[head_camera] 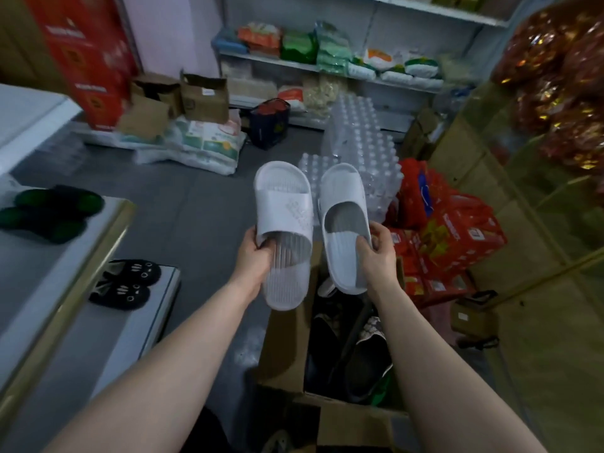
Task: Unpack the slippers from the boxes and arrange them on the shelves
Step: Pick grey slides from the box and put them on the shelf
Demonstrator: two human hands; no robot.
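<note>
**Forearms outstretched: a one-edge grip may let go**

Both arms reach forward over the open cardboard box. The left hand grips the left white slipper, with its fingers hooked under the strap. The right hand pinches the right white slipper by its side edge, just behind the strap. Both slippers hang in the air with toes pointing away, near each other but apart.

The right one looks the weaker hold. Gripped at one edge only, it could twist loose and drop among the dark slippers in the box, or onto the grey floor.

On a swing left to the shelf, a trailing heel might knock the green-and-black pair. It could also hit the black paw-print pair one tier lower. Bottled water packs stand beyond.
</note>
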